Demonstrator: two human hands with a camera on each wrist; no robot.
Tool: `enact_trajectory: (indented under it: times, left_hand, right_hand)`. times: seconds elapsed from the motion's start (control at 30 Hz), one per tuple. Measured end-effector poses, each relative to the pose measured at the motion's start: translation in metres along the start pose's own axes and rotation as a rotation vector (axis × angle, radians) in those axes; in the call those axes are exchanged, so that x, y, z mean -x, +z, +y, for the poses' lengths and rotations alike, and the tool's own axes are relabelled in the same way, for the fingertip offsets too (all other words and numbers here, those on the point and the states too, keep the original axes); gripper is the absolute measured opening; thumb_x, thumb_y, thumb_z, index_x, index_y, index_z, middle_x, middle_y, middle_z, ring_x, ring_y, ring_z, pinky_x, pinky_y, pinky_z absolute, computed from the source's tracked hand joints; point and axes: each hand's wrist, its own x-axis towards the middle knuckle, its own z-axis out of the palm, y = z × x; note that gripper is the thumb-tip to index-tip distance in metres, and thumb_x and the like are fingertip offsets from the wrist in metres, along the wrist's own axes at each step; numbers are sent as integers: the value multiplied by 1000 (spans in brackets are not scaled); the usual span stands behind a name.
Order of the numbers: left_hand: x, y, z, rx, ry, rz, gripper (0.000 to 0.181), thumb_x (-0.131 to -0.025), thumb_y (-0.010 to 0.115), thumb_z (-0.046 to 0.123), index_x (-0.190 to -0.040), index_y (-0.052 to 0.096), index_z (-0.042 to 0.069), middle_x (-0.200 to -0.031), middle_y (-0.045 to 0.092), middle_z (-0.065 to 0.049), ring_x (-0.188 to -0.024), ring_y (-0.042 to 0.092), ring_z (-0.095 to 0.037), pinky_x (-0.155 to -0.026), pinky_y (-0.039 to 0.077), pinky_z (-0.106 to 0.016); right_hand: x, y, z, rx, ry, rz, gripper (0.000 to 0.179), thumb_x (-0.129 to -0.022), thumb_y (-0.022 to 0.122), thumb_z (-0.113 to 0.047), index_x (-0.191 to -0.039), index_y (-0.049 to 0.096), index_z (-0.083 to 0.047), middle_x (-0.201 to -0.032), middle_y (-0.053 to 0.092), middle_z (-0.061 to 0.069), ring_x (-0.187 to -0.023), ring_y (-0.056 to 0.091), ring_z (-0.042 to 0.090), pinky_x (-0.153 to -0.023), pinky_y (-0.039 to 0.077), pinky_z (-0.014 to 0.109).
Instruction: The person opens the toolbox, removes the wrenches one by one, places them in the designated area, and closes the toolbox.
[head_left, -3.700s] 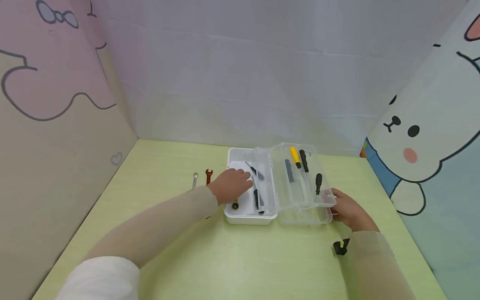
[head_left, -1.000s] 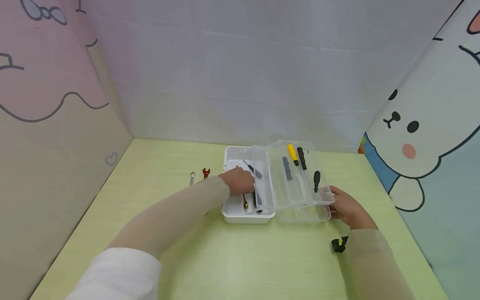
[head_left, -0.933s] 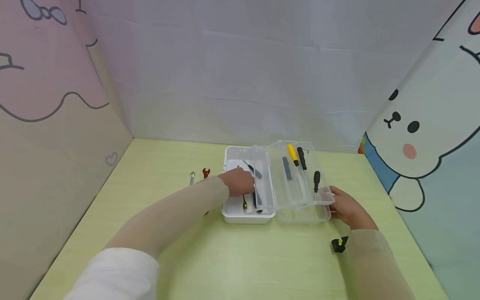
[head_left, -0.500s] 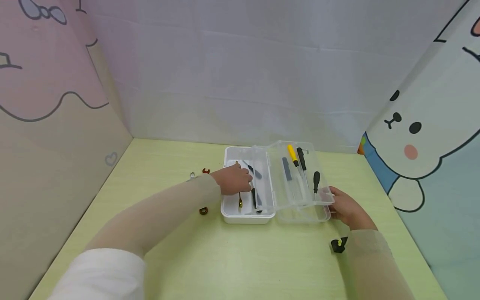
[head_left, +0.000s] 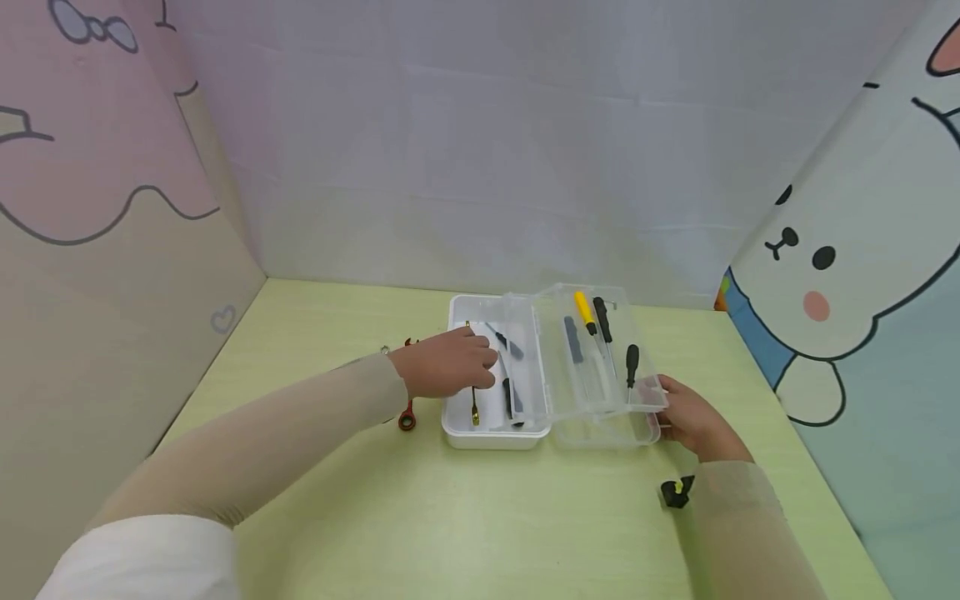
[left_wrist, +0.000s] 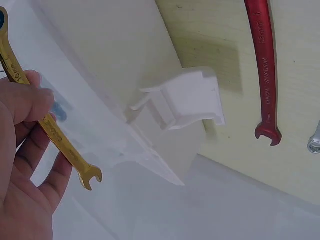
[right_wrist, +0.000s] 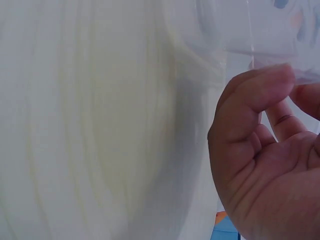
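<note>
My left hand (head_left: pixel 442 364) pinches a gold combination wrench (left_wrist: pixel 65 142) between thumb and fingers over the left side of the white toolbox (head_left: pixel 501 442). Its ends show on either side of the hand in the head view. Two slim dark-handled tools (head_left: pixel 507 398) lie in the box, to the right of the wrench. My right hand (head_left: pixel 701 421) holds the near right corner of the clear plastic tray (head_left: pixel 566 408), which is folded out to the right. Yellow- and black-handled screwdrivers (head_left: pixel 632 364) lie in that tray. Its fingers are curled at the plastic edge in the right wrist view.
Left of the box lie a red wrench (left_wrist: pixel 267 75) and a silver wrench (left_wrist: pixel 315 144), partly behind my left arm in the head view. A white latch (left_wrist: pixel 190 97) sticks out from the box side. A small black and yellow object (head_left: pixel 677 492) lies near my right wrist.
Over the last second my left hand has moved left across the box, carrying the gold wrench with it. The red wrench's ring end has come into sight. My right hand stays at the tray corner.
</note>
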Motion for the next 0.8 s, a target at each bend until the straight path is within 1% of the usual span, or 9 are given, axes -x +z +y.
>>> enact_trajectory:
  times: [0.1,0.13,0.2,0.3,0.37,0.47,0.53,0.63,0.8]
  left_hand:
    - [15,-3,1,32,1,71,42,-85,44,-15,-81,63,22,-79,38,6,-75,35,-15,-78,32,-30]
    - [20,-3,1,41,-7,88,42,-84,43,-16,-79,61,22,-79,37,6,-75,34,-15,-78,32,-30]
    - [30,-3,-1,76,-35,116,42,-81,41,-16,-80,62,20,-79,39,7,-75,36,-15,-80,33,-30]
    - [43,-2,-5,141,-98,158,44,-81,45,-18,-85,68,19,-82,46,7,-76,41,-14,-77,38,-30]
    - [49,0,-9,193,-135,197,44,-83,51,-19,-90,72,19,-85,52,6,-78,46,-15,-75,41,-29]
    - [58,5,-15,252,-198,260,39,-85,61,-17,-94,74,18,-88,58,5,-81,53,-16,-73,46,-28]
    - [65,8,-18,303,-258,308,34,-87,67,-13,-97,76,18,-92,61,4,-84,56,-16,-74,49,-27]
    - [79,15,-21,389,-383,380,24,-91,74,-4,-101,78,17,-96,63,5,-88,59,-14,-77,52,-28]
    - [107,23,-22,568,-616,480,19,-93,75,3,-107,78,15,-102,68,6,-94,65,-14,-84,55,-36]
  right_hand:
    - [2,1,0,-4,2,5,62,-107,56,-37,-155,32,-6,-129,55,16,-103,57,29,-81,54,38]
    - [3,2,-1,-7,3,7,62,-107,56,-37,-155,32,-6,-130,55,16,-103,57,29,-81,54,38]
    - [5,2,-1,-9,5,9,63,-107,56,-38,-155,32,-6,-131,54,16,-104,57,29,-82,54,38]
    - [8,2,-2,-9,3,8,63,-107,56,-39,-155,32,-5,-131,54,16,-104,57,29,-82,54,39]
    - [8,1,-2,-10,7,13,63,-106,57,-40,-153,33,-6,-130,55,15,-104,57,29,-82,54,38]
    - [7,0,-1,-11,3,16,64,-106,57,-41,-153,34,-5,-127,55,14,-103,57,28,-82,54,38]
    - [6,1,-1,-15,2,22,64,-106,58,-42,-153,34,-6,-126,56,13,-102,57,28,-81,54,38]
    - [5,1,1,-17,-10,14,66,-105,58,-41,-154,33,-5,-126,56,14,-102,57,28,-81,54,38]
    - [5,2,2,-25,-15,11,64,-105,59,-39,-153,34,-4,-124,57,13,-101,58,27,-81,54,39]
